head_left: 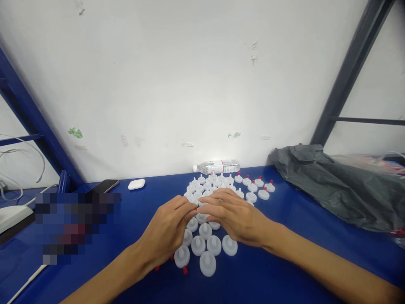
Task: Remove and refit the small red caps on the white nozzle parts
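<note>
Our left hand (173, 228) pinching a small red cap (195, 208), our right hand (236, 215) curved beside it; white nozzled discs (208, 264) below both.

A scuffed white wall (177, 84) with peeled patches and green scraps rose behind the blue bench (152, 236), meeting its back edge. A blue metal upright (34, 101) slanted near the bench's back left corner, a dark frame (344, 76) near its back right corner. Soft light brightened the wall's middle.
</note>
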`<state>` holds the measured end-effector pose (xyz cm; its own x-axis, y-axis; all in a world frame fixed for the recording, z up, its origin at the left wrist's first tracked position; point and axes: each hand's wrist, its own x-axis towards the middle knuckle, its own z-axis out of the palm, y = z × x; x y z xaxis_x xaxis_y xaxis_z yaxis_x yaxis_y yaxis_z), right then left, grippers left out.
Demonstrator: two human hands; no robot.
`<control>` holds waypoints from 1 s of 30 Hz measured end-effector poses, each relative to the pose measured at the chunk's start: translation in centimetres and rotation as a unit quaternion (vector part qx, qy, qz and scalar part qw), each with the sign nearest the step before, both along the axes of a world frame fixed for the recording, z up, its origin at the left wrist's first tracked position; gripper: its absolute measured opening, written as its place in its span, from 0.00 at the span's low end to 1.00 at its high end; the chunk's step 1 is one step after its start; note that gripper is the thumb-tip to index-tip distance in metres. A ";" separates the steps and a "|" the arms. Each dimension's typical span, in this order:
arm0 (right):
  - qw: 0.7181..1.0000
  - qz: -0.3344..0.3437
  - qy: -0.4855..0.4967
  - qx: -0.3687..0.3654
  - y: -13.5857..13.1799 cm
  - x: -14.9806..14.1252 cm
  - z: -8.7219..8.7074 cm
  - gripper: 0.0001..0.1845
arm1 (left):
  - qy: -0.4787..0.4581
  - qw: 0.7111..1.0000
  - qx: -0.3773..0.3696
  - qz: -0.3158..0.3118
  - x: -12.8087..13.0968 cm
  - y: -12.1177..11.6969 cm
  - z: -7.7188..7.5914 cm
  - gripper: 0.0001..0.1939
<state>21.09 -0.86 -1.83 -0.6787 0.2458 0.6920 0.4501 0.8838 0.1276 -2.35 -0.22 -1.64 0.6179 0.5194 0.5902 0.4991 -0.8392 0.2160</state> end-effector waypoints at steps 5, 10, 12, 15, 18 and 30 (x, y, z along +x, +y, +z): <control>0.999 0.004 -0.012 0.049 0.2 0.2 -0.3 0.22 | -0.004 0.999 -0.041 -0.006 0.1 -0.3 0.0 0.12; 0.995 -0.003 -0.008 0.097 -0.2 -0.1 0.2 0.23 | -0.019 0.997 -0.071 -0.004 0.3 -0.6 0.0 0.13; 0.994 -0.005 -0.006 0.112 -0.3 -0.3 0.3 0.22 | -0.028 0.996 -0.088 0.000 0.4 -0.7 -0.1 0.14; 0.991 0.001 -0.006 0.133 -0.4 -0.3 0.3 0.20 | -0.029 0.994 -0.102 0.003 0.5 -0.8 -0.2 0.14; 0.990 0.001 -0.011 0.138 -0.2 -0.2 0.3 0.20 | -0.020 0.995 -0.093 -0.001 0.5 -0.6 0.1 0.14; 0.976 -0.211 -0.050 -0.001 2.8 3.5 1.5 0.27 | 0.079 0.980 -0.085 0.162 -3.5 4.7 1.3 0.17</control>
<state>24.63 1.98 -0.34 -0.5804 0.5201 0.6266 0.7598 0.6226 0.1871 -5.84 4.46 -0.35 0.4800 0.7865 0.3886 0.7721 -0.5890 0.2385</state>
